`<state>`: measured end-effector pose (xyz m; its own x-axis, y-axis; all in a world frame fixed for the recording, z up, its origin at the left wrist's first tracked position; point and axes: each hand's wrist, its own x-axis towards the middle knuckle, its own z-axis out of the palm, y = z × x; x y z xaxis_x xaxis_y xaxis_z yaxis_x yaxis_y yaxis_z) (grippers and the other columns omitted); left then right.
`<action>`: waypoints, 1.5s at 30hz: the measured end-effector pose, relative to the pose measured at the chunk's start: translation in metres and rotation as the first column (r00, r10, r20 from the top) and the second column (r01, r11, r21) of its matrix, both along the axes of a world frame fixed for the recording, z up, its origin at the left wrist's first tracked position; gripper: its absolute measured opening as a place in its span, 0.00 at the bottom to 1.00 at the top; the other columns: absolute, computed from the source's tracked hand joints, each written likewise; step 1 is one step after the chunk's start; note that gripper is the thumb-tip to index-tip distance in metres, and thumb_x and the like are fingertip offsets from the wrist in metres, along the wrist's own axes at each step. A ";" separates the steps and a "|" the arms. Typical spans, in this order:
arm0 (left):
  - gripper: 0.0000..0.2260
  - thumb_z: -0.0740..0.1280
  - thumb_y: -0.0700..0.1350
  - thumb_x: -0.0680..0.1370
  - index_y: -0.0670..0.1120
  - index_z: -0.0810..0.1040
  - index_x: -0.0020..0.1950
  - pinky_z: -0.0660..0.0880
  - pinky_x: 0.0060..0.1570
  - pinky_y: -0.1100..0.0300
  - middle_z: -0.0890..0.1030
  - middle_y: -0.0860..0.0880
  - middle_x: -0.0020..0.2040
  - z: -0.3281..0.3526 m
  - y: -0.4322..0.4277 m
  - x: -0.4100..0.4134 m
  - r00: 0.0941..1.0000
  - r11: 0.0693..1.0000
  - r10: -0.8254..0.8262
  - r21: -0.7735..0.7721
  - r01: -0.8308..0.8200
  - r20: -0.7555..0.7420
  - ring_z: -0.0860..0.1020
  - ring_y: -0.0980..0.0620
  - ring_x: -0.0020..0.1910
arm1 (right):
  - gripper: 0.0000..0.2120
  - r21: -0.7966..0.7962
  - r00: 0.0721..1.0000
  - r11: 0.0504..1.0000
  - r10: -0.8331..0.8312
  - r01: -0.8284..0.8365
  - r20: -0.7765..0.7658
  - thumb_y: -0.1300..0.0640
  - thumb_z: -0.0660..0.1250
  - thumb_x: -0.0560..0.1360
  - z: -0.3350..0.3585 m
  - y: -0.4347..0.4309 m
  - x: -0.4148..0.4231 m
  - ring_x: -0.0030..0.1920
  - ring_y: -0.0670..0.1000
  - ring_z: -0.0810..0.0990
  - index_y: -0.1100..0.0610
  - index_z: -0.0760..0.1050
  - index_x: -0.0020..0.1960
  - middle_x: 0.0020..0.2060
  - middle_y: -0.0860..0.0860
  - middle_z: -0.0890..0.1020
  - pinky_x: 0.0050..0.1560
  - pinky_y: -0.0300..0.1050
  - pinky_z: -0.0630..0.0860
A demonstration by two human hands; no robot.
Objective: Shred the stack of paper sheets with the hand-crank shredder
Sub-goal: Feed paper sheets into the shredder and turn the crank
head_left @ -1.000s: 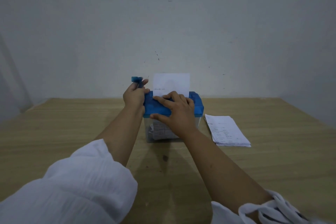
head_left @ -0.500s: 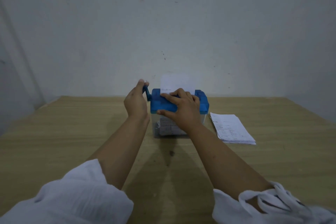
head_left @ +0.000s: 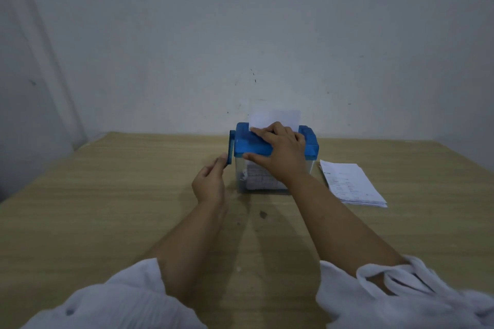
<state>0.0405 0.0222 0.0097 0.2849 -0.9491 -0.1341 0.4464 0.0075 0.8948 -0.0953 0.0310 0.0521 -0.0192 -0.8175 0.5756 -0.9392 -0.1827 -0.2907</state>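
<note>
A wooden table (head_left: 107, 195) runs up to a pale wall at the far side. Left of centre, the left hand (head_left: 208, 184) reaches out of a white sleeve (head_left: 112, 299), its fingers curled together and pinching the low end of the blue crank (head_left: 231, 148), which hangs down the left side of the shredder (head_left: 248, 145). The shredder stands at the middle of the table, toward the far edge: a blue lid on a clear bin (head_left: 242, 181) with shredded strips inside. One white sheet (head_left: 275, 117) stands upright in the slot on top. The right hand (head_left: 283, 155) lies flat over the lid, fingers slightly spread across the top with the fingertips by the foot of the sheet, thumb laid along the near edge of the lid. Just right of the shredder, apart from it, the stack of paper (head_left: 350, 184) lies flat on the table, printed side up.
</note>
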 end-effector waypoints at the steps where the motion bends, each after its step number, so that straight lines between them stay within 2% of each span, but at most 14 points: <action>1: 0.08 0.72 0.43 0.73 0.42 0.81 0.50 0.72 0.51 0.62 0.82 0.47 0.49 -0.003 -0.003 0.002 1.000 1.000 -0.015 0.015 0.015 -0.007 0.79 0.51 0.53 | 0.29 -0.005 1.000 1.000 0.003 -0.003 0.005 0.36 0.67 0.70 0.000 0.000 0.000 0.58 0.47 0.69 0.44 0.70 0.68 0.55 0.45 0.72 0.61 0.44 0.54; 7: 0.22 0.75 0.43 0.70 0.34 0.76 0.60 0.73 0.50 0.58 0.80 0.43 0.57 -0.011 -0.030 0.009 0.983 0.966 -0.181 0.183 0.185 -0.041 0.79 0.48 0.53 | 0.29 -0.029 1.000 1.000 0.003 -0.002 0.006 0.36 0.67 0.69 -0.002 -0.001 0.000 0.57 0.47 0.69 0.44 0.70 0.68 0.55 0.45 0.72 0.60 0.43 0.54; 12: 0.15 0.69 0.42 0.76 0.36 0.76 0.59 0.70 0.64 0.55 0.78 0.41 0.62 -0.001 -0.038 0.001 0.971 0.940 -0.223 0.244 0.237 -0.087 0.77 0.45 0.61 | 0.28 -0.041 1.000 0.999 0.018 -0.018 -0.002 0.36 0.67 0.69 -0.002 -0.001 -0.001 0.56 0.48 0.69 0.44 0.71 0.67 0.54 0.45 0.72 0.59 0.44 0.55; 15: 0.04 0.68 0.39 0.76 0.39 0.77 0.44 0.74 0.53 0.58 0.81 0.42 0.54 0.008 -0.046 -0.003 0.973 0.945 -0.220 0.232 0.231 -0.072 0.80 0.50 0.43 | 0.28 -0.038 1.000 0.999 0.019 -0.020 -0.004 0.36 0.67 0.70 -0.001 -0.001 -0.001 0.56 0.47 0.69 0.44 0.70 0.67 0.54 0.45 0.72 0.59 0.43 0.54; 19: 0.09 0.59 0.38 0.80 0.39 0.71 0.41 0.74 0.29 0.61 0.78 0.42 0.37 0.031 -0.064 -0.006 0.971 0.929 -0.217 0.285 0.237 -0.102 0.75 0.52 0.28 | 0.28 -0.046 1.000 0.999 0.029 -0.029 -0.002 0.37 0.67 0.69 -0.003 -0.001 -0.001 0.55 0.47 0.69 0.44 0.71 0.67 0.53 0.45 0.72 0.56 0.41 0.53; 21: 0.08 0.60 0.46 0.81 0.40 0.69 0.50 0.74 0.32 0.59 0.77 0.42 0.38 0.053 -0.060 -0.011 0.954 0.914 -0.277 0.275 0.298 -0.114 0.77 0.49 0.31 | 0.28 -0.064 1.000 0.998 0.028 -0.028 0.006 0.37 0.68 0.69 -0.004 -0.003 -0.001 0.55 0.48 0.70 0.44 0.72 0.66 0.53 0.46 0.72 0.55 0.40 0.52; 24: 0.20 0.65 0.55 0.77 0.41 0.70 0.59 0.72 0.47 0.55 0.76 0.44 0.48 0.080 -0.050 -0.017 0.905 0.876 -0.422 0.283 0.391 0.056 0.80 0.45 0.47 | 0.28 -0.056 1.000 0.998 0.004 -0.005 -0.025 0.37 0.67 0.70 -0.004 -0.005 -0.001 0.56 0.48 0.70 0.45 0.71 0.67 0.54 0.46 0.73 0.56 0.42 0.53; 25: 0.19 0.65 0.54 0.77 0.38 0.73 0.54 0.74 0.42 0.63 0.77 0.44 0.45 0.083 -0.051 -0.020 0.874 0.858 -0.476 0.271 0.437 0.097 0.82 0.49 0.43 | 0.28 -0.051 0.999 0.999 -0.003 0.001 -0.033 0.37 0.67 0.70 -0.004 -0.005 -0.001 0.56 0.48 0.70 0.45 0.70 0.67 0.54 0.46 0.72 0.56 0.42 0.53; 26: 0.16 0.66 0.52 0.78 0.38 0.73 0.47 0.75 0.30 0.66 0.79 0.44 0.36 0.087 -0.050 -0.021 0.845 0.834 -0.523 0.272 0.481 0.110 0.82 0.50 0.33 | 0.28 -0.049 0.999 0.999 -0.006 0.004 -0.034 0.37 0.67 0.70 -0.004 -0.005 -0.001 0.56 0.48 0.70 0.44 0.70 0.67 0.54 0.46 0.73 0.56 0.42 0.53; 28: 0.14 0.66 0.49 0.78 0.40 0.71 0.38 0.71 0.19 0.62 0.76 0.44 0.22 0.090 -0.048 -0.022 0.836 0.818 -0.539 0.303 0.489 0.105 0.77 0.46 0.27 | 0.28 -0.060 1.000 0.998 -0.004 0.002 -0.025 0.38 0.68 0.70 -0.004 -0.006 -0.001 0.55 0.48 0.70 0.45 0.71 0.67 0.54 0.46 0.73 0.54 0.41 0.51; 34: 0.08 0.68 0.43 0.76 0.38 0.74 0.42 0.75 0.38 0.51 0.76 0.43 0.39 0.084 -0.060 -0.017 0.853 0.830 -0.520 0.263 0.492 0.044 0.75 0.44 0.35 | 0.28 -0.048 1.000 0.999 0.007 -0.007 -0.003 0.38 0.68 0.70 -0.003 -0.005 -0.001 0.55 0.48 0.70 0.45 0.71 0.67 0.54 0.46 0.73 0.56 0.42 0.53; 37: 0.08 0.68 0.41 0.76 0.39 0.73 0.41 0.76 0.35 0.52 0.76 0.43 0.40 0.082 -0.066 -0.017 0.861 0.842 -0.506 0.249 0.478 0.059 0.75 0.44 0.35 | 0.28 -0.033 1.000 0.999 0.009 -0.009 0.000 0.37 0.67 0.70 -0.002 -0.004 -0.001 0.56 0.48 0.70 0.45 0.71 0.67 0.54 0.46 0.72 0.58 0.43 0.53; 40: 0.03 0.68 0.38 0.75 0.40 0.75 0.46 0.76 0.23 0.59 0.76 0.43 0.41 0.082 -0.068 -0.020 0.897 0.890 -0.434 0.194 0.413 0.084 0.75 0.46 0.35 | 0.28 -0.025 1.000 1.000 0.009 -0.009 0.003 0.37 0.67 0.70 -0.001 -0.003 0.000 0.56 0.47 0.69 0.44 0.70 0.68 0.54 0.46 0.72 0.59 0.43 0.53; 45: 0.18 0.67 0.34 0.75 0.44 0.74 0.65 0.76 0.35 0.57 0.78 0.46 0.56 0.077 -0.071 -0.024 0.925 0.923 -0.380 0.059 0.380 -0.012 0.78 0.49 0.47 | 0.28 -0.027 0.999 0.999 0.019 -0.019 0.030 0.38 0.68 0.70 -0.001 -0.004 -0.001 0.56 0.47 0.69 0.44 0.71 0.67 0.54 0.46 0.72 0.58 0.42 0.53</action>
<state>0.0167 -0.0485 0.0866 -0.0961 -0.9764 -0.1932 0.4058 -0.2157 0.8881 -0.0959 0.0270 0.0511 -0.0215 -0.8020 0.5970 -0.9264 -0.2086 -0.3136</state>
